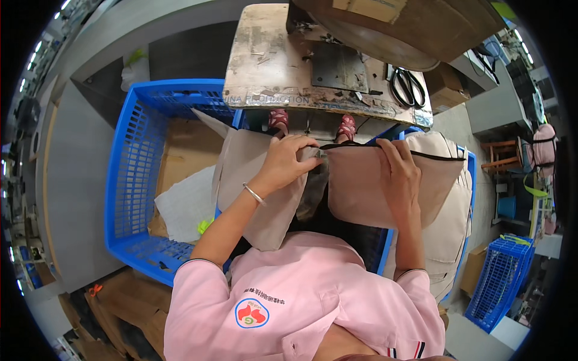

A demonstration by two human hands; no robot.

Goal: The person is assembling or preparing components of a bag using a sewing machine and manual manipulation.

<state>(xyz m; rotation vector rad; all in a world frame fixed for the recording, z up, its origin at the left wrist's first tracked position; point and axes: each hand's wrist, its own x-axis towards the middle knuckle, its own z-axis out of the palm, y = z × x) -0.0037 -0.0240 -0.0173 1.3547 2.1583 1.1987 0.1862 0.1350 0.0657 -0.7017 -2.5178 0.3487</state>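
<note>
Fingers [301, 144] of the left hand [284, 162] were clamped on the top edge of a beige fabric piece [253, 186], near its inner corner. Right hand [400, 177] lay flat on a second beige panel [361, 186] with black zipper trim [433, 155], fingers together pressing it down. Both pieces sat just below the worn counter [265, 66]. Blue crate [129, 174] stood left of the fingers; black scissors [408, 87] lay up-right on the counter.

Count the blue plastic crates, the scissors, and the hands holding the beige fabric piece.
Blue crates: 3, a big one at left, one at right, one at far right
Scissors: 1
Hands on fabric piece: 2, left hand, right hand
Total: 6
</note>
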